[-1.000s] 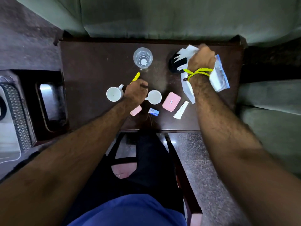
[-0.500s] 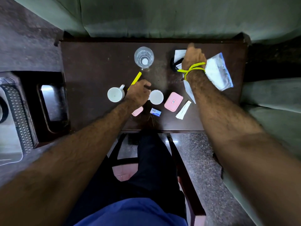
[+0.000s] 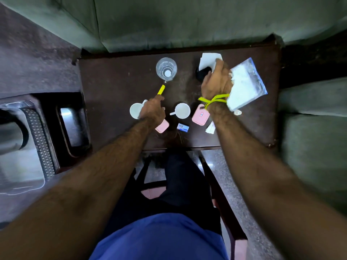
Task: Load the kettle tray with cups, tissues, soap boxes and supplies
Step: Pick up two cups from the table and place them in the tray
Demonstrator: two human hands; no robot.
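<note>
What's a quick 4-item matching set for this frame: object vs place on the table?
Things:
1. clear glass
2. yellow pen
3. small blue packet
4. clear plastic bag

Places:
a. near edge, between the two pink soap boxes
b. far side, left of the black holder
c. by the right hand, far right
d. just beyond the left hand

Pairs: 1-b, 2-d, 3-a, 4-c

Glass (image 3: 166, 69) behind 2 cups (image 3: 136, 110) (image 3: 182, 110); soap boxes (image 3: 200, 117) before cups.
</note>
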